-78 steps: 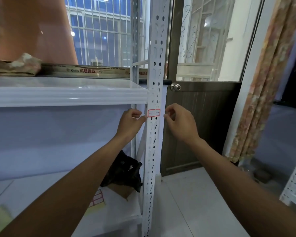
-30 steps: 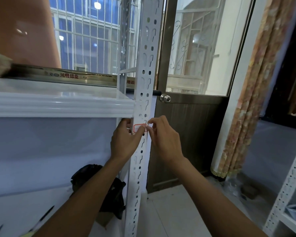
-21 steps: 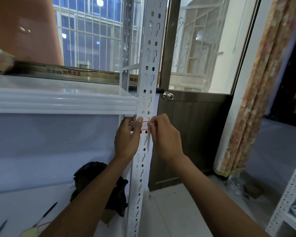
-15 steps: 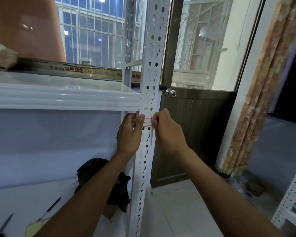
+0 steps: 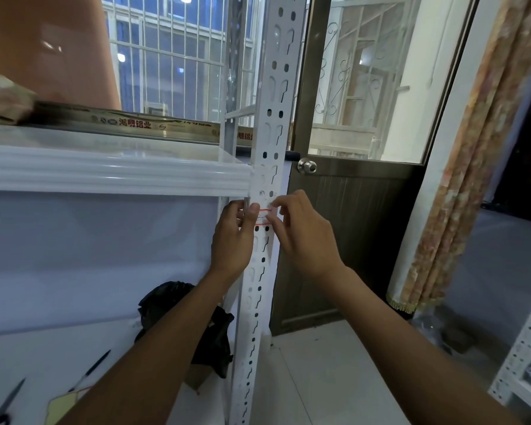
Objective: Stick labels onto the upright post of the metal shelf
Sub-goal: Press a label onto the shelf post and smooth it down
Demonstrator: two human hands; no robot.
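The white perforated upright post point(image 5: 273, 87) of the metal shelf runs from top to bottom at the centre. A small white label with a red border point(image 5: 262, 216) sits on its front face just below the shelf board point(image 5: 114, 176). My left hand point(image 5: 232, 240) grips the post's left edge, with its thumb pressed on the label's left end and its fingers curled behind. My right hand point(image 5: 301, 237) pinches the label's right end with bent fingertips at the post's right edge. Both hands cover part of the label.
On the lower shelf lie a black bag point(image 5: 178, 311), a pen point(image 5: 89, 369), scissors point(image 5: 0, 406) and a yellow label sheet point(image 5: 65, 406). Behind the post stands a dark door with a knob point(image 5: 307, 166). At right are a curtain point(image 5: 472, 148) and another shelf point(image 5: 528, 348).
Both hands have closed in from the sides of the post onto the label's ends. The label has stayed in the same place on the post; the camera has shifted slightly.
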